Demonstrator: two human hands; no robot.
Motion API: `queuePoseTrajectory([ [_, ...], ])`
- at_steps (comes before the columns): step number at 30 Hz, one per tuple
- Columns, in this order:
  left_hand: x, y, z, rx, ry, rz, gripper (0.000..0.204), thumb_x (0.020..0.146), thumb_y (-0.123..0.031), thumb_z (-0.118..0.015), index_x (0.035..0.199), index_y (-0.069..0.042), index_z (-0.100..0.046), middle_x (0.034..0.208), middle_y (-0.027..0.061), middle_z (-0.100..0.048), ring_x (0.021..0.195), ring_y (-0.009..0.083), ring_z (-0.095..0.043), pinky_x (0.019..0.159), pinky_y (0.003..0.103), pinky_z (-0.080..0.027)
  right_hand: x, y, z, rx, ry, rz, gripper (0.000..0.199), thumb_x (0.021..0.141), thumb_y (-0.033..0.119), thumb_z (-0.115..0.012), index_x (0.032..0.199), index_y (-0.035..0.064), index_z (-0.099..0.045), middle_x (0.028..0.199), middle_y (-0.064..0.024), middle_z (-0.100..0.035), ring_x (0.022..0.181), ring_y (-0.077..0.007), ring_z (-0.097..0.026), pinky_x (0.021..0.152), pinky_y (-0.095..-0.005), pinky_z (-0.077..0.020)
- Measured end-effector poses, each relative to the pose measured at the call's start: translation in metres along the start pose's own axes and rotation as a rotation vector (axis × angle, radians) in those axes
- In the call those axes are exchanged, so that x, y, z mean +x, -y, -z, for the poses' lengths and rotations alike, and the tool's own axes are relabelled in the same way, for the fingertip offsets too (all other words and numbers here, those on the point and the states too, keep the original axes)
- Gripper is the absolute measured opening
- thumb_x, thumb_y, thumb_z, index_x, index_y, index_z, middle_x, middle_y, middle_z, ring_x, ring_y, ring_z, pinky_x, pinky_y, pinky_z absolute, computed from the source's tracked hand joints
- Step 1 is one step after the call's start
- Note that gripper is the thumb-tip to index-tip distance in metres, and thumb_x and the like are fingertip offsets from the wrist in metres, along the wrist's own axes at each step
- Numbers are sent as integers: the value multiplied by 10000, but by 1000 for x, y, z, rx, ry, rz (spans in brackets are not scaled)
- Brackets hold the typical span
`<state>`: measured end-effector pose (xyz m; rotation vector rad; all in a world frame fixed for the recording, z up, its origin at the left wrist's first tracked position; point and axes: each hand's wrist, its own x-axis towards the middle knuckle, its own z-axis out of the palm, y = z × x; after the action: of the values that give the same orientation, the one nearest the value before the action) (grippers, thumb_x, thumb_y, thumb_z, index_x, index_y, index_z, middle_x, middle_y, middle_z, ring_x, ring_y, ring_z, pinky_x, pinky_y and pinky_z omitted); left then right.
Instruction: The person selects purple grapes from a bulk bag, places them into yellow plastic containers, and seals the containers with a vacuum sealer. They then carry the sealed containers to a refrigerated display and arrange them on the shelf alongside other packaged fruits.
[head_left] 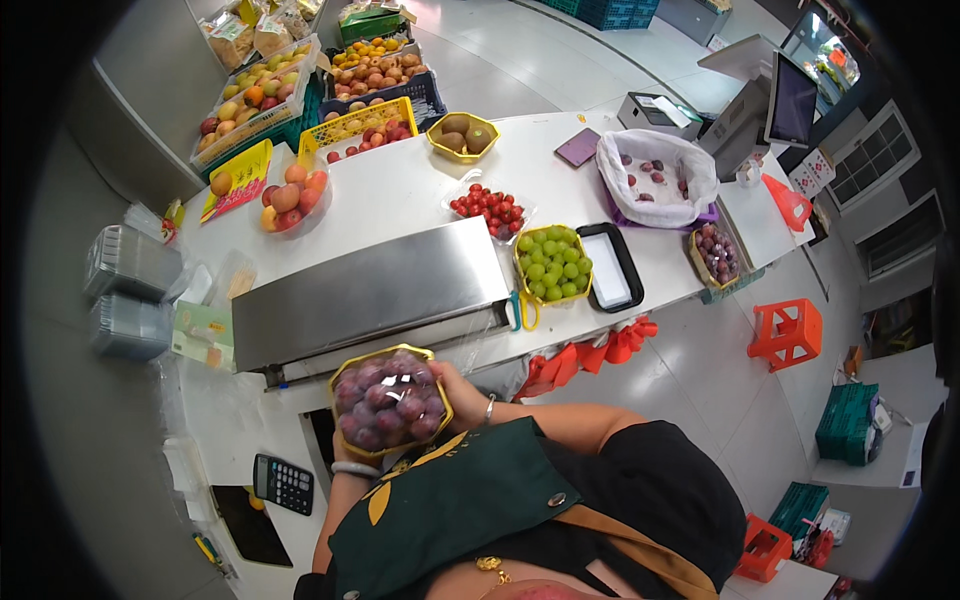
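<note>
In front of my body is a gold octagonal tray of dark purple grapes (388, 402), with shiny clear film stretched over the fruit. My right hand (457, 388) grips its right side. At the lower left edge, my left hand (349, 452) supports it, the fingers mostly hidden beneath. The tray is held just in front of a long stainless steel wrapping machine (375, 290). Beyond the machine's right end stands a similar gold tray of green grapes (553, 264), beside scissors with teal and yellow handles (524, 312).
Cherry tomatoes (487, 209), a box of kiwifruit (462, 135) and a bag of peaches (295, 198) stand along the white counter. A lined basket (657, 180) holds a few loose grapes. To the left are stacked clear containers (131, 265) and a calculator (284, 484).
</note>
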<state>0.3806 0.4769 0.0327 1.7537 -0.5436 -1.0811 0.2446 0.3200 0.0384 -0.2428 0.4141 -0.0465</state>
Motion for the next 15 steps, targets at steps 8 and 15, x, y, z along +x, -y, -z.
queuePoseTrajectory([
  [8,37,48,13,-983,381,350,722,875,-637,-479,1380,-123,-439,1351,132,-520,1180,323,-547,990,497,-457,23,-42,80,-1139,-474,624,498,1006,373,-330,1114,-53,-564,1100,-227,-598,1024,-353,-555,948,-391,-409],
  [15,39,78,11,-1010,420,139,669,861,-521,-577,1335,-64,-463,1295,134,-559,1160,283,-566,992,443,-466,-34,18,79,-1667,-819,940,216,904,183,-582,1050,28,-613,989,-178,-593,892,-321,-590,800,-390,-481],
])
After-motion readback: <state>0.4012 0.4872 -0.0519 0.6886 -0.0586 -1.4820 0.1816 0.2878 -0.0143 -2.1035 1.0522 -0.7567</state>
